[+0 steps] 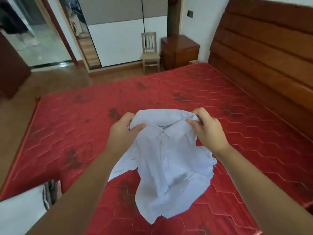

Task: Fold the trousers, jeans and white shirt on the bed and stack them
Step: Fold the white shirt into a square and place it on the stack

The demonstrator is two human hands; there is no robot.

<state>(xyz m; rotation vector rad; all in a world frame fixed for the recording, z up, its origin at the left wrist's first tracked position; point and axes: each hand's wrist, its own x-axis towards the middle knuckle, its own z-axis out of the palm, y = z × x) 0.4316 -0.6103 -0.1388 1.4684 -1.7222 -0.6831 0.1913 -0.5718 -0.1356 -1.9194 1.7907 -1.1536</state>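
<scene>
The white shirt (169,163) hangs in front of me over the red mattress (71,126), collar up and button front facing me. My left hand (124,131) pinches its left shoulder by the collar. My right hand (207,128) grips the right shoulder at the collar's other end. The shirt's lower part is crumpled and rests on the mattress, one sleeve trailing to the left. No trousers or jeans are in view.
A wooden headboard (264,53) runs along the right. Beyond the bed's far edge stand a small wooden chair (149,51) and a brown nightstand (179,50). A striped cloth (50,192) lies at the near left edge by something white.
</scene>
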